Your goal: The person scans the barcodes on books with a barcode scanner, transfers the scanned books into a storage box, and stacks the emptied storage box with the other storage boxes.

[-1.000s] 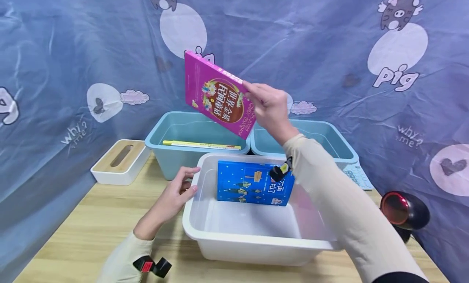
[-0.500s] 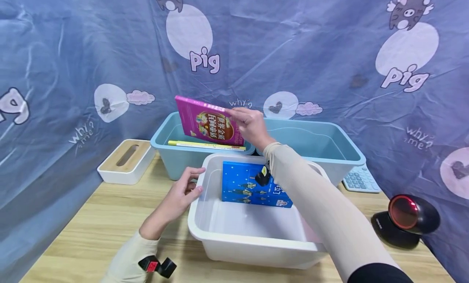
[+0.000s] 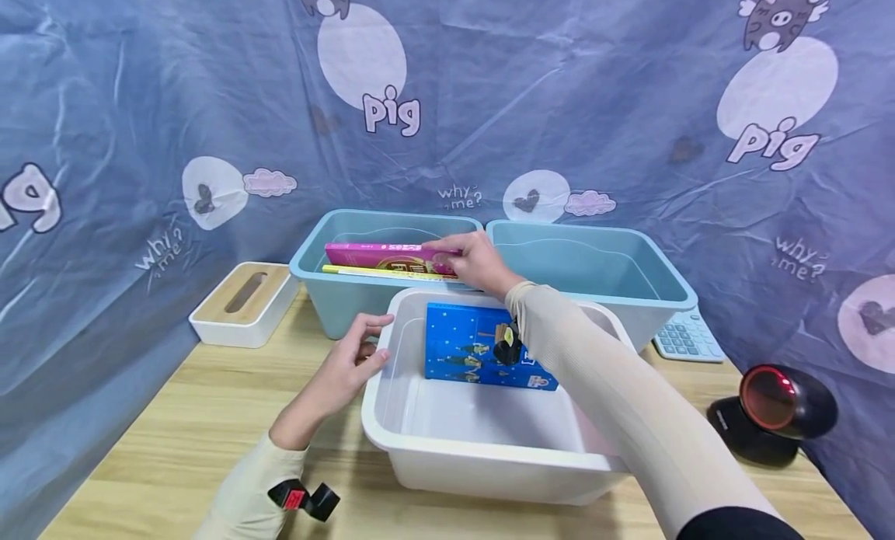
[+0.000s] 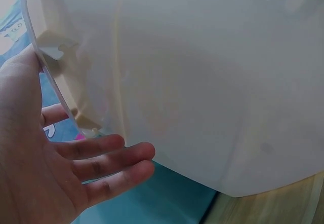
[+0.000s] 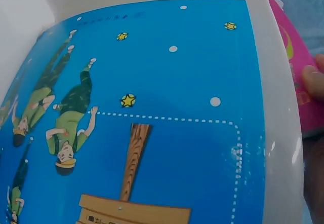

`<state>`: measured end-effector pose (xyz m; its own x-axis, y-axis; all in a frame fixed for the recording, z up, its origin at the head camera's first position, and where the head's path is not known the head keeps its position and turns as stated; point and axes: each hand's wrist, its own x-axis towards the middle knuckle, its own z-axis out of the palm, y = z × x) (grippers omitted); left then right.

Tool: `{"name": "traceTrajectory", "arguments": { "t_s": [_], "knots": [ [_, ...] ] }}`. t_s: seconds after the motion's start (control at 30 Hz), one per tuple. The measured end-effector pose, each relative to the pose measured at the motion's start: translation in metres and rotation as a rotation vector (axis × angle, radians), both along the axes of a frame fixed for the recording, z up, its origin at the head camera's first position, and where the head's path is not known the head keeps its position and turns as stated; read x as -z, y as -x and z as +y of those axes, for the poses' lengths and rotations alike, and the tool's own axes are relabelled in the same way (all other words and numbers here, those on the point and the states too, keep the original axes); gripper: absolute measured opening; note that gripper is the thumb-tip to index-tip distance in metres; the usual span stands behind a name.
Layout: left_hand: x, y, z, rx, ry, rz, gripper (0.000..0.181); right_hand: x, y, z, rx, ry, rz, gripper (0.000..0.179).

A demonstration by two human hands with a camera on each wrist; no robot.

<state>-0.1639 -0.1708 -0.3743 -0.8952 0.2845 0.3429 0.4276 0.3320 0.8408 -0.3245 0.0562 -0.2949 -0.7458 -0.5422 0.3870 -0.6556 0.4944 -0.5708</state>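
Observation:
My right hand [image 3: 475,262] pinches a pink book [image 3: 377,254] at its upper right corner, thumb on the cover. The book stands lowered inside the left teal bin [image 3: 336,311], behind a thin yellow-and-white book [image 3: 384,273]. With thumb and forefinger over its rim, my left hand [image 3: 343,369] grips the left side of a white bin [image 3: 489,454]; in the left wrist view, the other fingers [image 4: 111,163] lie along the outer wall. A blue book [image 3: 461,346] leans on the white bin's far wall and fills most of the right wrist view [image 5: 167,77].
To the right stands a second teal bin [image 3: 594,264]. A tissue box with a wooden lid [image 3: 241,303] sits at the left. On the right are a pale blue keypad [image 3: 688,338] and a black scanner-like device [image 3: 772,416]. A printed cloth [image 3: 447,97] hangs behind.
My right hand has brought the pink book down and left into the left teal bin, where most of it has sunk below the rim. The left hand stays on the white bin.

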Motion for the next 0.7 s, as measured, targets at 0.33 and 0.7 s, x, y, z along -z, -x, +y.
{"name": "traceTrajectory", "arguments": {
  "t_s": [0.33,0.7],
  "knots": [
    [0.0001,-0.0006,0.0006,-0.007,0.007,-0.019,0.044,0.0023,-0.0039,-0.0019,0.024,-0.222,-0.175,0.044],
    [0.0008,-0.0010,0.0008,-0.009,0.012,-0.015,0.043,0.0033,-0.0063,0.0016,0.037,-0.322,-0.176,0.066]
  ]
}}
